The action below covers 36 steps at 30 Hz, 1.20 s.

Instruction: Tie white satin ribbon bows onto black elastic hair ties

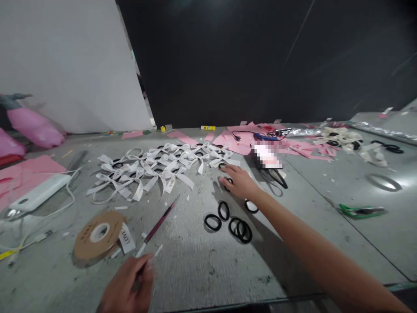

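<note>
Right hand [239,180]: fingers spread, apparently at reaching step
Left hand [128,284]: curled, cannot tell if gripping
Black bands [238,229]: next move likely needs pinching

Wearer's upper limbs, R & L: bare hands, R arm bare to frame edge.
R forearm [302,234]: long, smooth in outline, wider twd. the lower R corner & narrowing to a slim wrist; R hand [241,182] narrower than the broad part of the forearm, w/ slender, tapering digits & a gently rounded back. L hand [127,284]: compact in outline, rounded over the back, cut off by the lower edge; digits approx. blunt-tipped, tho. blur makes their exact shape uncertain.
</note>
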Tool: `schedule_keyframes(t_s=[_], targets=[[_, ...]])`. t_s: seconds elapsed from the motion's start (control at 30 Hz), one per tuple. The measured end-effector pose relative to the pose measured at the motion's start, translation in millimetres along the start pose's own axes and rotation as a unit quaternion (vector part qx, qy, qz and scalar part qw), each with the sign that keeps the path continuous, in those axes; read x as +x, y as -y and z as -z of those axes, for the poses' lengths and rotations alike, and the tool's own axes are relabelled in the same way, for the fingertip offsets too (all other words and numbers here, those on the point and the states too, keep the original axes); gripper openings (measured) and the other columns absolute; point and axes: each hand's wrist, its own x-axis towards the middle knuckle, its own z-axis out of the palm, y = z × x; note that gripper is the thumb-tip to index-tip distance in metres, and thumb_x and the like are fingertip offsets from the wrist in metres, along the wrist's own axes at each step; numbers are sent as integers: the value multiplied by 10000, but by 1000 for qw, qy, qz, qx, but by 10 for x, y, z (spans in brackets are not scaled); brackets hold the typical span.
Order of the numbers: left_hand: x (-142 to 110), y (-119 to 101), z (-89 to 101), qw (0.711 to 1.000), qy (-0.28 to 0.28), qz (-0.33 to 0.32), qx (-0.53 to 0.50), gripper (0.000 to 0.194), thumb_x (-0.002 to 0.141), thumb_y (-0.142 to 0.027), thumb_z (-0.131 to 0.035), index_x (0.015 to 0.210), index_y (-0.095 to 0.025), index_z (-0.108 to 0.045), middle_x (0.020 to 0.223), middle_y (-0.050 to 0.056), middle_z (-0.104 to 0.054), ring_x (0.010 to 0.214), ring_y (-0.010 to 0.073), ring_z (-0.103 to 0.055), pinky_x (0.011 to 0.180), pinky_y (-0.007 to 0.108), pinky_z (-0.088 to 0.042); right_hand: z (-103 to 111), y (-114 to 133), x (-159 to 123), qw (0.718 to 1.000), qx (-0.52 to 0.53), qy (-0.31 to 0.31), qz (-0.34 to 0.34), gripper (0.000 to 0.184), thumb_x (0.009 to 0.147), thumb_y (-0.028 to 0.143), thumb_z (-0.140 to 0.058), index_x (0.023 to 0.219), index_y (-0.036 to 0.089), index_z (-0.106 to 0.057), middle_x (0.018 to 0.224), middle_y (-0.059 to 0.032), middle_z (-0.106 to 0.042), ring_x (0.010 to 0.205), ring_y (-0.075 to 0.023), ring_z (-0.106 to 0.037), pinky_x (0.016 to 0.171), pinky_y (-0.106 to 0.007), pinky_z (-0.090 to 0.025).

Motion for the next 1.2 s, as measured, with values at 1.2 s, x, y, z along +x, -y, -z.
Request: schedule_keyframes(t_s=[1.2], targets=[[123, -52, -346, 979, 55, -57, 188, 221, 870, -230, -509, 913, -245, -725, 993, 39, -746, 932, 241, -653, 1045, 489, -267, -104, -401, -244, 975, 7, -76, -209, 412, 883, 303, -533, 1218, 70, -589, 1135, -260, -631, 944, -368, -672, 779, -463, -499]])
